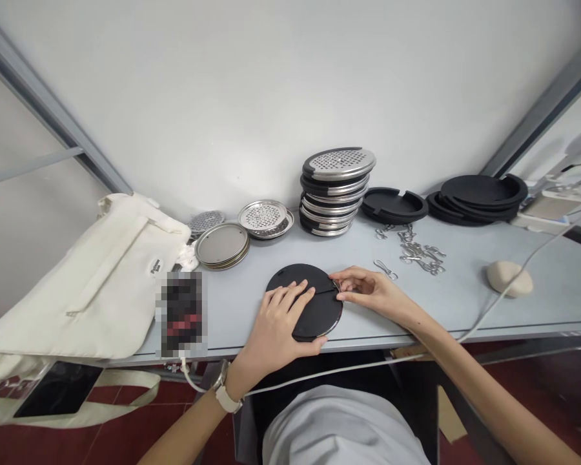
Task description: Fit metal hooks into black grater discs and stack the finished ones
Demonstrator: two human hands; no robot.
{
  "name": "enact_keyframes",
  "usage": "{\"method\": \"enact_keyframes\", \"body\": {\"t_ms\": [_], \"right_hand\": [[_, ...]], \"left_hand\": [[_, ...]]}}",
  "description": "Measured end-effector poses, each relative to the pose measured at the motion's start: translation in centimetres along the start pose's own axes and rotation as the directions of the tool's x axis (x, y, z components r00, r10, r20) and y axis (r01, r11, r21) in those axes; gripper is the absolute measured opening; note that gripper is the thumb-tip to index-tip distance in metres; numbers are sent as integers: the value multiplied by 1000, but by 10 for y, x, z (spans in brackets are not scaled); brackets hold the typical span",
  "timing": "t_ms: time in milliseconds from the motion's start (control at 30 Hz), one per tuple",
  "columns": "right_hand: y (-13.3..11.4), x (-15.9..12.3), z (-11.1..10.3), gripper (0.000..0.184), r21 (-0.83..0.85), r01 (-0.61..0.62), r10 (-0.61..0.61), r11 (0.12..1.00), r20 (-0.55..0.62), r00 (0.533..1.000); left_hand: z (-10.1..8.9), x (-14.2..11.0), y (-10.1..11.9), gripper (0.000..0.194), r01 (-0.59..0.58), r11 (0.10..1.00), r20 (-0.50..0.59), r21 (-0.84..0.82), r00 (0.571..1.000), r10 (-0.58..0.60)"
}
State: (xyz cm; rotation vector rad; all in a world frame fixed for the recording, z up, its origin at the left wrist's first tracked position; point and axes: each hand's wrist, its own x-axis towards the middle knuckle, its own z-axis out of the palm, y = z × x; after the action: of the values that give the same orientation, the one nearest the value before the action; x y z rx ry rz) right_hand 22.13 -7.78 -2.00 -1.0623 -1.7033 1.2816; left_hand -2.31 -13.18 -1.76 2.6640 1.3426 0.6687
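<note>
A round black disc (305,316) with a seam across it and a shiny metal edge lies near the table's front edge. My left hand (278,323) rests on top of it with fingers outstretched, the thumb along the near rim. At the disc's right rim, my right hand (363,290) is closed, pinching a small metal spring clip (337,285) between thumb and fingertips. Most of that clip is hidden by the fingers. A loose spring clip (385,268) lies beyond the right hand, and a pile of similar clips (421,252) is farther back.
Behind stand a stack of grater discs with black rims (339,165), metal plates (221,244), a perforated disc (262,215) and black trays (394,203). A cream bag (101,278) is left, beside a pixelated object (181,313). A white cable (498,300) passes a beige rounded object (509,278) on the right.
</note>
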Motion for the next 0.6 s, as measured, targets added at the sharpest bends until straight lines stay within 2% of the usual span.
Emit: {"method": "enact_keyframes", "body": {"t_ms": [267,600], "right_hand": [[-5,-3,-1,48,-73,65,-67,995,-18,998],[-6,-2,1,49,-100,74,-76,992,-11,997]], "left_hand": [[0,0,0,73,-7,1000,-13,6,1000,7],[0,0,0,74,-6,1000,-16,3,1000,7]]}}
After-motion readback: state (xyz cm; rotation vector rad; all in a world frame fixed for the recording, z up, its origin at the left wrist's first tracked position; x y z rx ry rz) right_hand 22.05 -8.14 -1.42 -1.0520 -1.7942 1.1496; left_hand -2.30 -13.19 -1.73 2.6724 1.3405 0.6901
